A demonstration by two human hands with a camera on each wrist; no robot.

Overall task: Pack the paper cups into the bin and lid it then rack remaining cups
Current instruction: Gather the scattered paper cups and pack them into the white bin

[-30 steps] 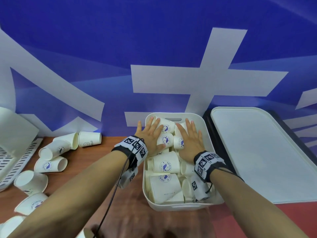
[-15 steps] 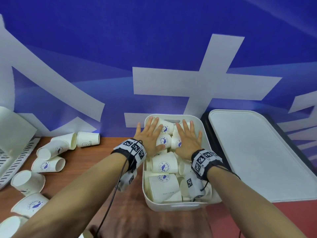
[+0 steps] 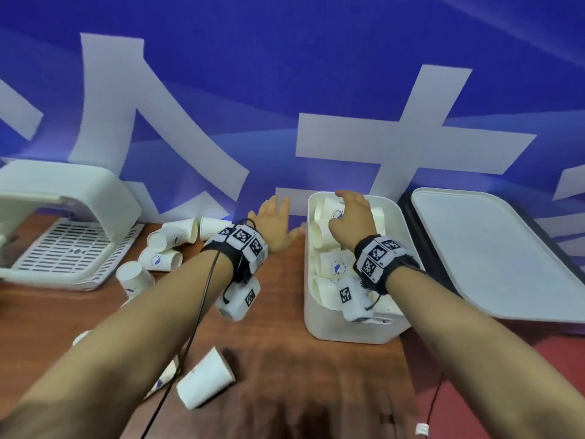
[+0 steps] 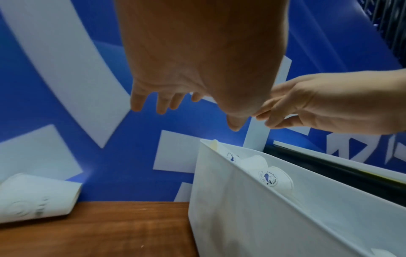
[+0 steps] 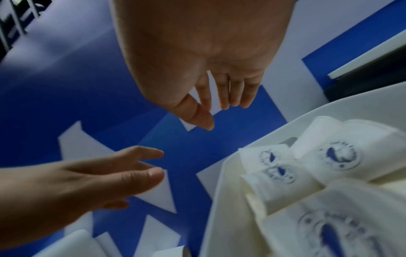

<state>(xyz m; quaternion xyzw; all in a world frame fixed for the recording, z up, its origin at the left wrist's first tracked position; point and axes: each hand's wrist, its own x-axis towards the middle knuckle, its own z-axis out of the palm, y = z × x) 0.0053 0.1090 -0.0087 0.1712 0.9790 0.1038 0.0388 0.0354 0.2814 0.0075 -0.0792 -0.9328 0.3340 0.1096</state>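
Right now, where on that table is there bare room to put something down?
Bare wood lies between the white bin and the tipped cup. It is crowded left of the left hand, where loose cups crowd the rack.

Both arms reach forward, left grip point(image 3: 274, 224) and right grip point(image 3: 352, 217) loose-fingered, holding nothing.

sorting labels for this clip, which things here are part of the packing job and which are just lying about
Part of the job:
- bin, full of paper cups
- lid, lying flat to the right of the bin
- loose cups on the table, left of the bin
- rack at far left
- left hand, right hand, both holding nothing

Just there:
- blue banner
- black tray under the lid
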